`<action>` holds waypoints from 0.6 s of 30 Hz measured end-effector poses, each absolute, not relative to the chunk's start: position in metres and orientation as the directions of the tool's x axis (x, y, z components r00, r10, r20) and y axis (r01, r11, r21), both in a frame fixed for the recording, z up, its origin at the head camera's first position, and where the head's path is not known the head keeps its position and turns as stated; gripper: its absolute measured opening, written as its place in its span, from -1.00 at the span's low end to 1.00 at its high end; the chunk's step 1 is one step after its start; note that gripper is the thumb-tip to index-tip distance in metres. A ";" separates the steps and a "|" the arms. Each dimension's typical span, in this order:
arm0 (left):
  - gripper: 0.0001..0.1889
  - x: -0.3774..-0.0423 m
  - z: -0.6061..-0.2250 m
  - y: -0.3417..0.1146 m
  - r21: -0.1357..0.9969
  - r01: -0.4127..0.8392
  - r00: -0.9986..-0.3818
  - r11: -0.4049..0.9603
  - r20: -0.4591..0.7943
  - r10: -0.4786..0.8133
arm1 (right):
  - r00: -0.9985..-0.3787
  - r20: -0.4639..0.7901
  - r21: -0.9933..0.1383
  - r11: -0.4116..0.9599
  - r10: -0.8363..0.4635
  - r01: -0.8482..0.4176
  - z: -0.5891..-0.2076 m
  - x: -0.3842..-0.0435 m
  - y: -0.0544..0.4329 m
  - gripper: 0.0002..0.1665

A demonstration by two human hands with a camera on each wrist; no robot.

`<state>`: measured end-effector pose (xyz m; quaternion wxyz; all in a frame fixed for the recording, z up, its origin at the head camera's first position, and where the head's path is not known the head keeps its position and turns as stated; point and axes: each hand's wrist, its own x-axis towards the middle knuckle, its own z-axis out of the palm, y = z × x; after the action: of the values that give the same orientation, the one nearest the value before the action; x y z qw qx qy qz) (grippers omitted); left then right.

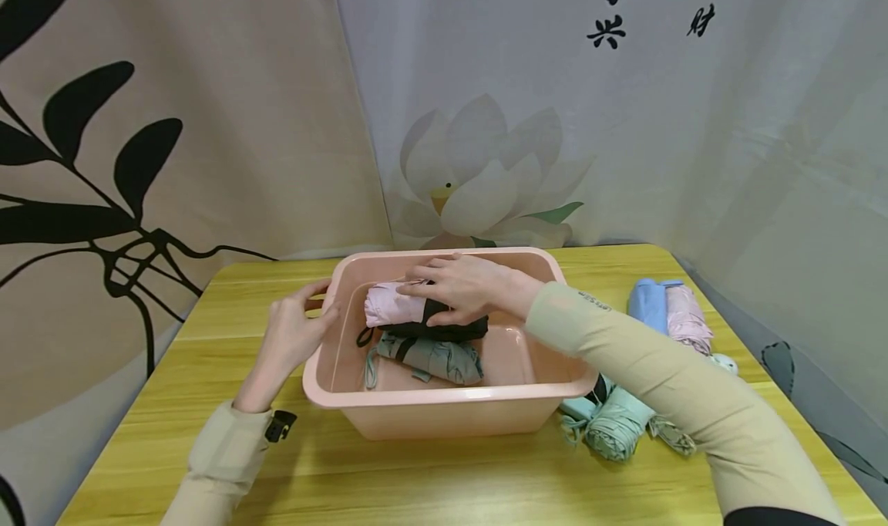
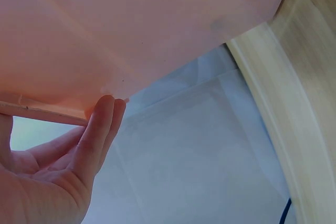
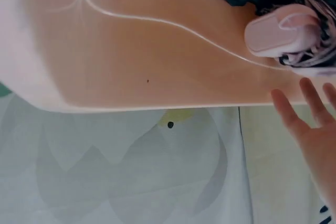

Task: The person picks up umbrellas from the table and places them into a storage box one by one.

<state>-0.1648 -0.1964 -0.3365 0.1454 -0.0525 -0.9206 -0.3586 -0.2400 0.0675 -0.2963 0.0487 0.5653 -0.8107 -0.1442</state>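
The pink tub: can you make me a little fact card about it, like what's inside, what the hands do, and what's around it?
Container: pink plastic basin
Inside: pale pink folded umbrella, black folded umbrella, grey-green folded umbrella
Holding on: left hand, at the basin's left rim
Over the inside: right hand, fingers spread; touching isn't clear
Outside, right: blue bundle, pink bundle, green bundles, partly hidden
Underneath: wooden table
Behind: curtain with a flower

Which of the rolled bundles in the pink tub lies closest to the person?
The grey-green bundle. The black one and the pale pink one lie farther back in the tub, by the right hand.
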 end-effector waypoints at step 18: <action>-0.57 -0.165 -0.335 -0.196 0.654 0.205 -0.951 0.728 0.310 -0.011 | -0.468 0.101 0.094 0.477 -0.878 -0.874 -0.254 -0.223 0.105 -0.23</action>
<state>-0.1653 -0.1963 -0.3351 0.1479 -0.0529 -0.9177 -0.3648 -0.2226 0.1045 -0.2543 0.0676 0.5111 -0.8567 -0.0144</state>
